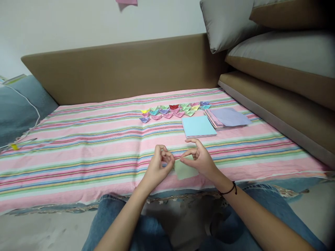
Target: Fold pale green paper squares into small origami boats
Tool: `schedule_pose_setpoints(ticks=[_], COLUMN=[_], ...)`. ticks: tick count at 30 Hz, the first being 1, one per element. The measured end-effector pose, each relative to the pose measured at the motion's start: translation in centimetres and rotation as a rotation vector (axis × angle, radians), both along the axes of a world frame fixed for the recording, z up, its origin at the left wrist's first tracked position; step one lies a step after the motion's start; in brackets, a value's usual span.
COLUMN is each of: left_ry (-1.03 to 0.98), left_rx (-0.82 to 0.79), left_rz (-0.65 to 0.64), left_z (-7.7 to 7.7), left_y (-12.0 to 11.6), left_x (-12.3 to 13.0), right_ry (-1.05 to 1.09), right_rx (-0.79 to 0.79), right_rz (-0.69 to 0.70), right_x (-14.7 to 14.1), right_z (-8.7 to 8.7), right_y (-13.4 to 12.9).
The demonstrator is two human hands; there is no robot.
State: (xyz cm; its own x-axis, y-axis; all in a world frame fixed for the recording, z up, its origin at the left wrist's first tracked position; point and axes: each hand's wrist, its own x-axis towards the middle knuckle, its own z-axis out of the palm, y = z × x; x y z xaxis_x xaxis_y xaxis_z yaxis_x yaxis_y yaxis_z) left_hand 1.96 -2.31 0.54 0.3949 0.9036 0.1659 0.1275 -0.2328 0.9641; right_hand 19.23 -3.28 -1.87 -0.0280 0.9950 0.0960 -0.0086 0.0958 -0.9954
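Note:
A light green sheet of paper (185, 170) is held just above the striped cloth, near its front edge. My right hand (200, 160) pinches the sheet's top edge between thumb and index finger, with the other fingers curved. At the sheet's upper left corner, my left hand (161, 164) has its thumb and index fingertip pressed together on the paper's edge. Behind the hands lies a stack of square paper with a light blue sheet on top (199, 126). Several small folded paper boats (174, 107) in many colours stand in rows farther back.
Another paper stack, purple on top (230, 116), lies right of the blue one. Grey-brown cushions (282, 52) are piled at the right. A brown backrest (131, 69) runs behind the striped cloth (78, 153). A white cable (28, 101) lies at the left.

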Motion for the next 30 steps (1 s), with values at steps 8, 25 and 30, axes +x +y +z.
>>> schedule_pose_setpoints(ticks=[8,25,30], left_ry=[-0.081,-0.056,-0.014], left_rx=[-0.036,-0.077,-0.039], left_rz=[0.009,0.028,-0.027], left_z=[-0.7,0.2,-0.1], left_y=[0.1,1.0,0.5], left_x=[0.2,-0.8,-0.5], right_ry=[0.054,0.142,0.099], right_rx=[0.068,-0.012,-0.022], right_rz=[0.032,0.010,0.048], right_x=[-0.7,0.8,0.5], right_z=[-0.1,1.3,0.9], right_y=[-0.1,0.5,0.3])
